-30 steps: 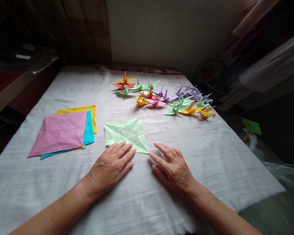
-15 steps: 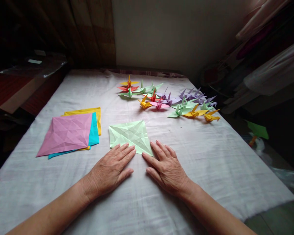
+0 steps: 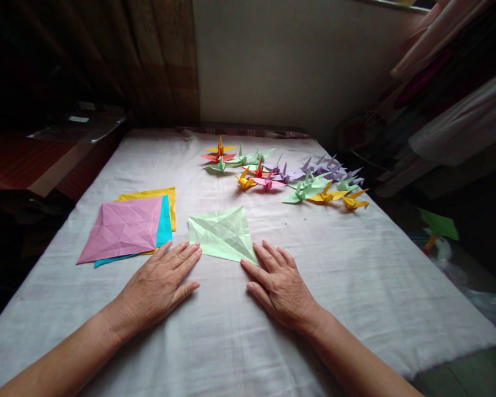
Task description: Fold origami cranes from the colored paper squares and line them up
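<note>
A creased pale green sheet of origami paper lies unfolded on the white cloth in front of me. My left hand rests flat with fingers stretched out, its fingertips at the sheet's lower left corner and close to the blue sheet. At the sheet's lower right corner lies my right hand, palm down, fingers spread, fingertips touching the edge. To the left, a creased pink sheet overlaps the blue one and a yellow sheet.
Several folded paper cranes in yellow, green, red, pink and purple stand at the back right, among them a yellow crane and a pink crane. A clear plastic packet lies on a reddish wooden surface at the left.
My left hand has slid left along the green sheet's near edge to its lower left corner. My right hand stays in place. The view has tilted up slightly.
</note>
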`<state>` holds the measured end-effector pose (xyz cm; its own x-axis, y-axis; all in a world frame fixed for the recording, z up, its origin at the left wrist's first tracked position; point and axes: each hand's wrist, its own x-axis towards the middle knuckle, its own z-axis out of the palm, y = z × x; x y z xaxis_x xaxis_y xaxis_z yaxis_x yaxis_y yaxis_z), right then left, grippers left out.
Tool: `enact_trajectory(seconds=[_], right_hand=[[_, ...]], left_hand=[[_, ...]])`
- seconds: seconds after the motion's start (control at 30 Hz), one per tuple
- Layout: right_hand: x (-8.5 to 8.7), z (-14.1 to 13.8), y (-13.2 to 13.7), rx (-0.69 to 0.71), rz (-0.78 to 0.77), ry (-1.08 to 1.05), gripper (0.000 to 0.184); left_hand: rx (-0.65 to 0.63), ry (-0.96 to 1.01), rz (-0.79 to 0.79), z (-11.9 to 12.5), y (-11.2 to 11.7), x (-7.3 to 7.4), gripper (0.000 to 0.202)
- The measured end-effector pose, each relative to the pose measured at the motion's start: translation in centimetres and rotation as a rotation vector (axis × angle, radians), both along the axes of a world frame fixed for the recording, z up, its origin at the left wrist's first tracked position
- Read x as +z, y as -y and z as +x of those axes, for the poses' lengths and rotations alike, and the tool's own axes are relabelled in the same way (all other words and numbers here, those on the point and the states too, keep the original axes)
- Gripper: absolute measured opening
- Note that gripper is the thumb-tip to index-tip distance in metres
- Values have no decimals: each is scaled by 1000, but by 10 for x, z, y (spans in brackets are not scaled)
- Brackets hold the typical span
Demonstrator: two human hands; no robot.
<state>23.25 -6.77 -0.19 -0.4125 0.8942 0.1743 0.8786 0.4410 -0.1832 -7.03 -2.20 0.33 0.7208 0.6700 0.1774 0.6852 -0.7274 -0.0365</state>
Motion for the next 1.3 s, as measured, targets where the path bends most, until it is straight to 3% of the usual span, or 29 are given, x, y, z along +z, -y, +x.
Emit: enact_trajectory(seconds=[0.2, 0.33, 0.47, 0.63, 0.8, 0.9, 1.03, 1.17, 1.3], right_hand=[[0, -1, 2, 38, 47, -101, 37], [-3, 1, 0, 100, 83, -216, 37], [-6, 6, -28, 114, 158, -243, 46], [-3, 10, -86, 115, 306, -88, 48], [1, 15, -118, 362, 454, 12, 30], [3, 20, -113, 465, 515, -11, 18], [8, 24, -86, 537, 513, -21, 16], [10, 23, -64, 596, 448, -24, 14], [9, 25, -63, 569, 265, -111, 14]], left_hand=[[201, 70, 42, 51, 7, 20, 31], [165, 109, 6, 76, 8, 19, 33], [124, 137, 19, 78, 6, 10, 31], [76, 210, -20, 69, 3, 4, 32], [-35, 297, -155, 58, -15, 3, 31], [-85, 351, -202, 51, -32, 2, 26], [-52, 315, -209, 48, -44, 3, 21], [-25, 304, -211, 46, -32, 5, 22], [-24, 359, -262, 38, -11, 4, 21]])
